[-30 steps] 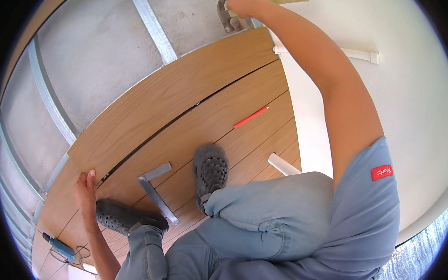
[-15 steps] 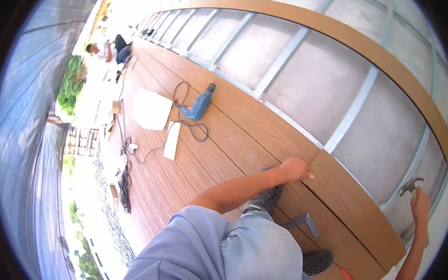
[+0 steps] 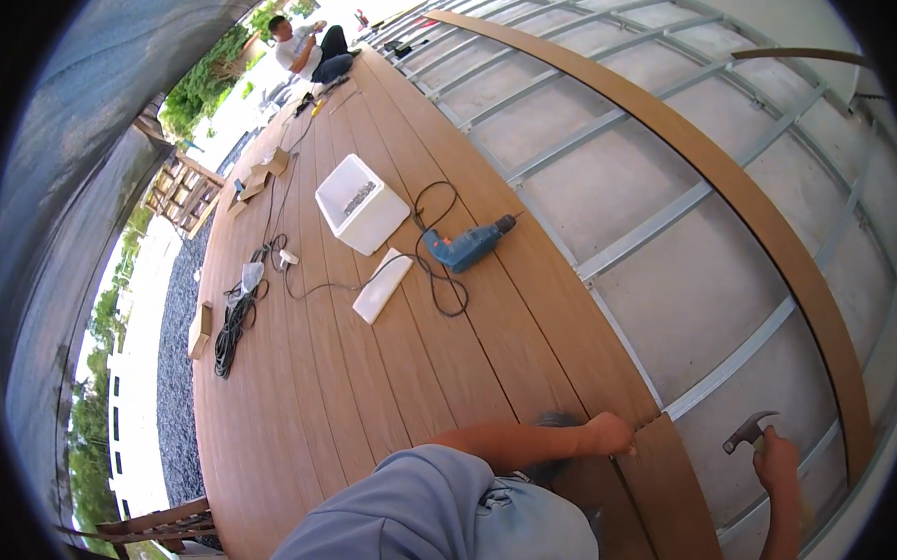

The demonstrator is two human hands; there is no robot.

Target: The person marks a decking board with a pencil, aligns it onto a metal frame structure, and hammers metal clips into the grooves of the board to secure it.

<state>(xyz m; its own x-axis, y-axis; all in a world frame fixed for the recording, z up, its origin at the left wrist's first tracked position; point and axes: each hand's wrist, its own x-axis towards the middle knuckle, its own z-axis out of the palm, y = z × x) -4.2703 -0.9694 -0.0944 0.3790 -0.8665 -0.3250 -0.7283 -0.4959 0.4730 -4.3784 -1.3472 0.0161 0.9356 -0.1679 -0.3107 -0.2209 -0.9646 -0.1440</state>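
In the head view, my right hand is closed round the handle of a claw hammer, raised over the metal frame at lower right. My left hand rests with curled fingers at the end of a short wooden board, where it meets the longer planks; whether its fingertips grip anything is hidden. My shoe is partly hidden behind my left forearm. A blue drill with its cord lies on the planks farther up.
A white bin with small metal pieces, a pale flat piece, cables and cardboard boxes lie on the deck. A co-worker sits at the far end. A loose long plank crosses the frame; a dark tarp hangs at left.
The view has swung from straight down to along the deck. My left hand stays near the board's end; my right hand still holds the hammer, now upright over the frame.
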